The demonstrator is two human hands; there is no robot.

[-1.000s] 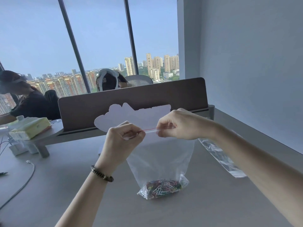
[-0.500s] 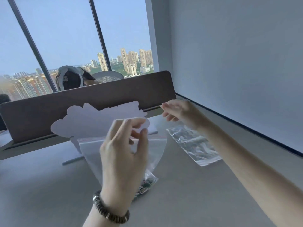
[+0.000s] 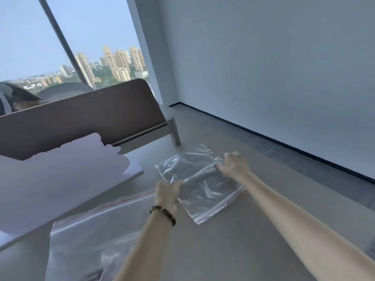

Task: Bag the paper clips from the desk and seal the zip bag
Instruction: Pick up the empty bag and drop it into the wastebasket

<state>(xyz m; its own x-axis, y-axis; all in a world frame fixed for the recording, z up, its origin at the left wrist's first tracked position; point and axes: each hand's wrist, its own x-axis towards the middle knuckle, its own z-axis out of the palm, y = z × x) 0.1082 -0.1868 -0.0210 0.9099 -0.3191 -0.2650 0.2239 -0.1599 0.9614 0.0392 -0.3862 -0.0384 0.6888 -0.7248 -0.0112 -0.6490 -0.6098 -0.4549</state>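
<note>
A clear zip bag with a red seal line (image 3: 91, 230) lies flat on the grey desk (image 3: 233, 250) at the lower left, with neither hand on it. I cannot see the paper clips in it; my left forearm covers its lower part. Further right lies a smaller pile of empty clear zip bags (image 3: 203, 191). My left hand (image 3: 168, 191) is curled on the pile's near left edge. My right hand (image 3: 233, 165) pinches its far right edge.
A white cloud-shaped board (image 3: 60, 179) leans at the left, in front of a brown desk divider (image 3: 81, 118). A person's head (image 3: 18, 98) shows behind the divider. A grey wall (image 3: 284, 78) runs along the right side of the desk.
Both hands let go of the bag with the clips, which now lies flat. The view swung right, and both hands reached out and took hold of the empty bags.
</note>
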